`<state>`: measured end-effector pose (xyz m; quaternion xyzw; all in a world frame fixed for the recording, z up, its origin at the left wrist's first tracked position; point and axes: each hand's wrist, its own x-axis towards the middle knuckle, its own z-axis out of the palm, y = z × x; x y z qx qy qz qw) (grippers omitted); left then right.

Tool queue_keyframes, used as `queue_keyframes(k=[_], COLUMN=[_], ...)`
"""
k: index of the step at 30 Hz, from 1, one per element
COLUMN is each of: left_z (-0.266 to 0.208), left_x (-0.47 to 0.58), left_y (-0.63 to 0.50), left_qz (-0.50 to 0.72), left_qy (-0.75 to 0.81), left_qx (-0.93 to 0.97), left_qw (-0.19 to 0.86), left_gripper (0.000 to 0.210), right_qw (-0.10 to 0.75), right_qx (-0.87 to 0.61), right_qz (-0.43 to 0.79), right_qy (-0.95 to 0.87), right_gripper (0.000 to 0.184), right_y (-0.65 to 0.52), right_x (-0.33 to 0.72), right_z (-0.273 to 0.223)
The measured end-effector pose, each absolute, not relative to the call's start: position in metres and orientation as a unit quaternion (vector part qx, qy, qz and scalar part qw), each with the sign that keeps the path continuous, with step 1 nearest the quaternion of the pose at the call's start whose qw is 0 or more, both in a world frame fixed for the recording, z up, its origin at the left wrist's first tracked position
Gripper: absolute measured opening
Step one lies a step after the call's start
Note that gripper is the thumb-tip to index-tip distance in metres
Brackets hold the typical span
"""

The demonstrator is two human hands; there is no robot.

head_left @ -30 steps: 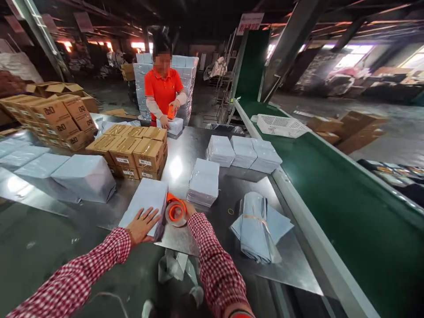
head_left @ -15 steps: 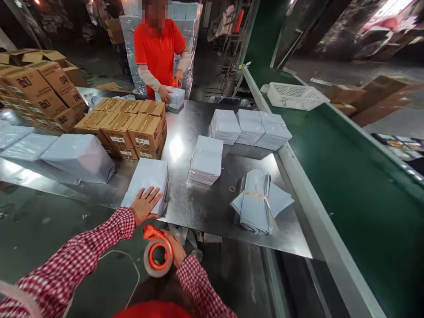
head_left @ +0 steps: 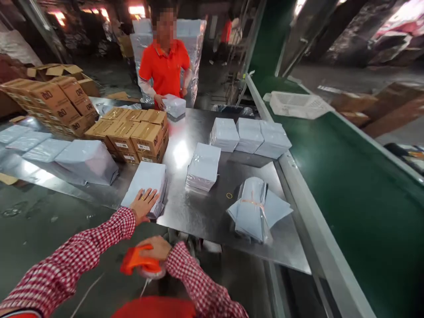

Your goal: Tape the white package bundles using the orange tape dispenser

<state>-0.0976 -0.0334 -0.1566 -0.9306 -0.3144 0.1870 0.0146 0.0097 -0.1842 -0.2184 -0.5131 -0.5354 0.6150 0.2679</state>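
left hand [head_left: 143, 204] flat on a pale wrapped parcel [head_left: 146, 182] — right hand [head_left: 155, 248] gripping an orange tape dispenser [head_left: 139, 265]

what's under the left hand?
The left hand lies flat on the near end of a pale wrapped parcel, which rests on the steel table. What the wrap holds is covered.
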Motion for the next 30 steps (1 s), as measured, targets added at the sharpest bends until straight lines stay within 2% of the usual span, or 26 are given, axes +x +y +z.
queue_keyframes(k=[2, 4, 6, 8, 10, 12, 14, 16, 19, 22, 24, 28, 30], left_z=[-0.159, -0.161, -0.163, -0.16, -0.154, -0.143, -0.129, -0.113, -0.091, -0.08, -0.081, -0.085, -0.084], left_x=[-0.096, -0.099, -0.108, -0.123, -0.138, -0.144, -0.135, -0.113, -0.071, -0.054, -0.063, -0.096, -0.103], left_y=[-0.042, -0.046, -0.046, -0.045, -0.042, -0.039, -0.037, -0.042, -0.063, -0.089, -0.094, -0.067, -0.05], left_qz=[0.175, 0.172, 0.184, 0.186, 0.147, 0.061, -0.029, -0.104, -0.176, -0.09, -0.04, -0.024, -0.015], left_qy=[-0.339, -0.355, -0.355, -0.355, -0.375, -0.412, -0.43, -0.424, -0.339, -0.162, -0.111, -0.171, -0.196], left_qx=[-0.924, -0.919, -0.917, -0.915, -0.906, -0.872, -0.826, -0.794, -0.769, -0.751, -0.74, -0.753, -0.771], left_qw=[0.026, 0.014, -0.011, -0.047, -0.126, -0.256, -0.363, -0.423, -0.511, -0.634, -0.663, -0.635, -0.605], left_gripper=[0.1, 0.096, 0.096, 0.091, 0.082, 0.074, 0.065, 0.058, 0.065, 0.075, 0.077, 0.063, 0.064], right_qw=[0.206, 0.185, 0.216, 0.304, 0.393, 0.423, 0.394, 0.355, 0.356, 0.387, 0.409, 0.45, 0.458], right_qx=[-0.524, -0.549, -0.566, -0.567, -0.558, -0.547, -0.536, -0.535, -0.553, -0.566, -0.583, -0.584, -0.563], right_qz=[0.592, 0.562, 0.536, 0.526, 0.523, 0.554, 0.619, 0.666, 0.678, 0.669, 0.643, 0.623, 0.635], right_qy=[-0.577, -0.59, -0.588, -0.557, -0.511, -0.464, -0.418, -0.38, -0.328, -0.287, -0.283, -0.261, -0.265], right_gripper=[0.041, 0.049, 0.053, 0.056, 0.058, 0.059, 0.057, 0.05, 0.04, 0.042, 0.046, 0.05, 0.051], right_y=[-0.191, -0.194, -0.194, -0.188, -0.176, -0.162, -0.151, -0.148, -0.155, -0.159, -0.157, -0.144, -0.136], right_x=[0.056, 0.103, 0.14, 0.166, 0.187, 0.21, 0.237, 0.26, 0.278, 0.272, 0.261, 0.233, 0.218], right_z=[-0.206, -0.195, -0.184, -0.176, -0.171, -0.169, -0.169, -0.171, -0.174, -0.174, -0.17, -0.149, -0.13])
